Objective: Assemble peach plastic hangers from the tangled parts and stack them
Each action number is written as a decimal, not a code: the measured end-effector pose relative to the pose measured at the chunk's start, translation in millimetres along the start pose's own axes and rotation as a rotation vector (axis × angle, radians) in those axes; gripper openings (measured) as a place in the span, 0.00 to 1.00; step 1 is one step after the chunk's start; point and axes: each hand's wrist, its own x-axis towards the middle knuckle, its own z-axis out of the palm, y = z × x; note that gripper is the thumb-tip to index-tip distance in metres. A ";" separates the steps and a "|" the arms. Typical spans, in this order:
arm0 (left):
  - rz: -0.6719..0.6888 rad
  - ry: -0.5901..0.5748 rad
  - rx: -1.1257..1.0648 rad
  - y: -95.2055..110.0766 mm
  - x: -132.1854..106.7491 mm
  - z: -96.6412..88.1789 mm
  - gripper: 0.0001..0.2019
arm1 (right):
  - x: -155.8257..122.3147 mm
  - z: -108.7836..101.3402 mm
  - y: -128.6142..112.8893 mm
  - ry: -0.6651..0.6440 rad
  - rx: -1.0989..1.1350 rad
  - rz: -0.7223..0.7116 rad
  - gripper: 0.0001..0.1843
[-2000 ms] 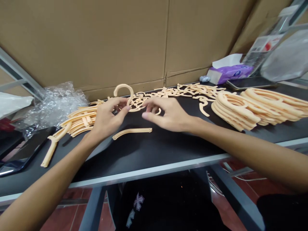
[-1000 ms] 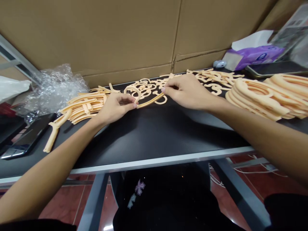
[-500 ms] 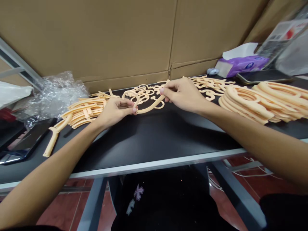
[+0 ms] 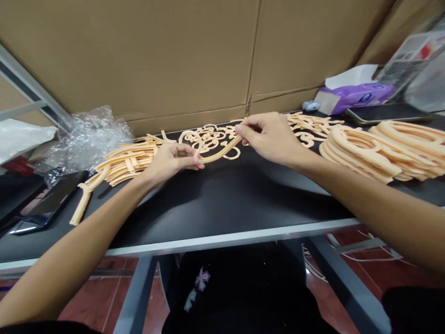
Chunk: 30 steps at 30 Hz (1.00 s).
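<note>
My left hand (image 4: 172, 160) is closed, thumb and fingertips pinching the base of a peach plastic hanger hook (image 4: 198, 138) where it meets the left end of a curved hanger arm (image 4: 222, 152). My right hand (image 4: 266, 137) is closed too, its thumb and forefinger gripping the upper right end of that arm. Both pieces are held just above the black table. The left fingertips hide the joint, so I cannot tell whether hook and arm are fitted together. Behind them lie several loose hooks (image 4: 210, 135).
Left of my hands is a pile of hanger arms (image 4: 121, 160), with a Y-shaped piece (image 4: 83, 197) in front. Stacked hanger pieces (image 4: 361, 150) stand on the right. Around the edges are clear plastic wrap (image 4: 93, 134), phones (image 4: 48, 204) and a purple tissue pack (image 4: 361, 96). Cardboard (image 4: 184, 55) walls off the back.
The whole view has shifted slightly, so everything appears a little further right. Both hands keep the same grip on the hook and arm, with hardly any movement between them.
</note>
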 end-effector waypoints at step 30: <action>0.000 0.074 -0.082 -2.7 2.1 11.4 0.11 | -2.7 0.5 -7.4 0.012 0.351 0.031 0.15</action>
